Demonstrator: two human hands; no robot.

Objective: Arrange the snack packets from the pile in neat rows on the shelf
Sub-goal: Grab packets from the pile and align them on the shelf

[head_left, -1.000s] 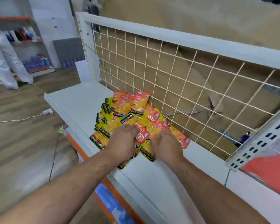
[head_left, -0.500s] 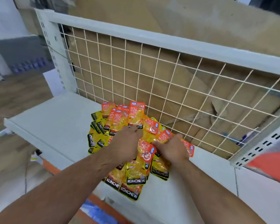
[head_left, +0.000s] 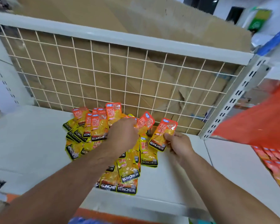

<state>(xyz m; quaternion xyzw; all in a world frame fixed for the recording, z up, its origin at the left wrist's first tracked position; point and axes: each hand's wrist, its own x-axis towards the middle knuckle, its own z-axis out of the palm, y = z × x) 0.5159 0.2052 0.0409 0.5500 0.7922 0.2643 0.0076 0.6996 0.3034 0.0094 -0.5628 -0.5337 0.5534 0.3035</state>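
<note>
Right hand pinches a packet beside the pile; left hand lies on the pile, fingers curled round a second packet. Pile sits on the shelf against the mesh. Packets near the front edge could slide off if nudged.

From my feed the snack packets looked like glossy plastic film, the shelf was smooth matt white metal, wire mesh coated white, cardboard behind it dull, creased, brown.
</note>
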